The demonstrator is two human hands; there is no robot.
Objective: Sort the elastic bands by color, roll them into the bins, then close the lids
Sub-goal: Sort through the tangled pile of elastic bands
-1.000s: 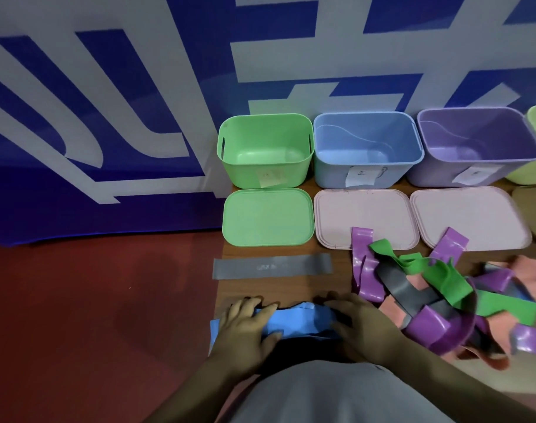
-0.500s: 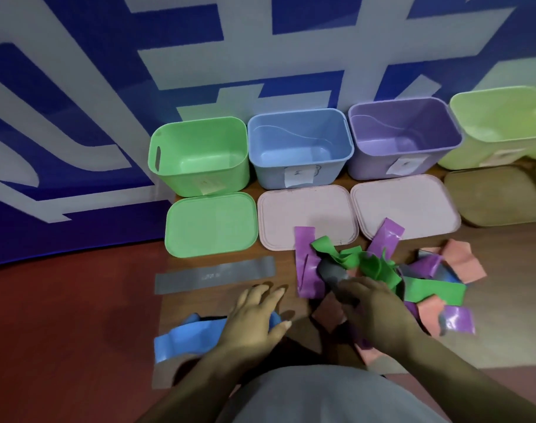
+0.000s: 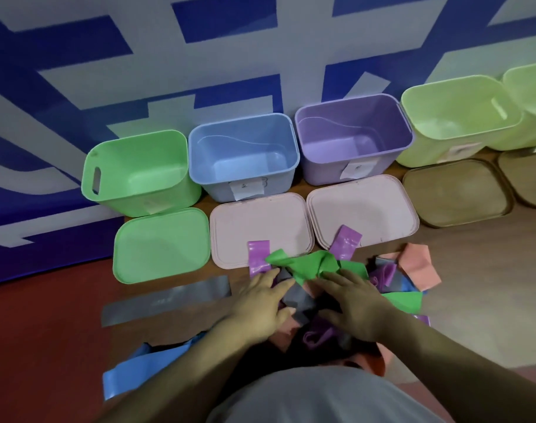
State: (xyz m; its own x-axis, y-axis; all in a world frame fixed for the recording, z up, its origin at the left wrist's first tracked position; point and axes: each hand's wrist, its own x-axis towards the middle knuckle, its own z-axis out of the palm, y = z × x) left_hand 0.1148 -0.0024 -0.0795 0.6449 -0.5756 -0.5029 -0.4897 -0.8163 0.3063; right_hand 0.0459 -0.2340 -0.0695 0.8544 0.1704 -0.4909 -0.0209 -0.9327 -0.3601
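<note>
Grey fabric of the person's shirt [image 3: 321,398] fills the nearest edge. Just left of it, a blue elastic band [image 3: 129,374] lies loosely crumpled where the wooden surface [image 3: 489,270] meets the red floor [image 3: 40,331], partly hidden under the left forearm.

Both arms reach forward into a tangled pile of elastic bands [image 3: 382,276] in purple, green, dark grey, salmon and blue. The left hand [image 3: 260,305] rests on the pile's left side, its fingers released and stretched out flat over a dark grey band [image 3: 300,300]. The right hand [image 3: 356,303] lies on the middle of the pile, fingers spread and relaxed, their tips touching a crumpled green band [image 3: 306,265]; neither hand plainly grips anything.

Left of the hands, a long grey band [image 3: 165,300] lies flat and apart from the pile. Two purple bands [image 3: 258,257] poke out of the pile's far edge onto the lids.

Beyond the pile is a row of lids lying flat: a green lid [image 3: 161,245], two pale pink lids [image 3: 260,221] and brown lids [image 3: 456,192] to the right.

Behind each lid stands an open plastic bin with nothing visible inside: a green bin [image 3: 138,172], a blue bin [image 3: 214,187], a purple bin [image 3: 321,175] and a pale yellow-green bin [image 3: 428,151]. Small paper labels [image 3: 245,189] are stuck to their fronts. A blue and white banner [image 3: 199,56] backs the row.
</note>
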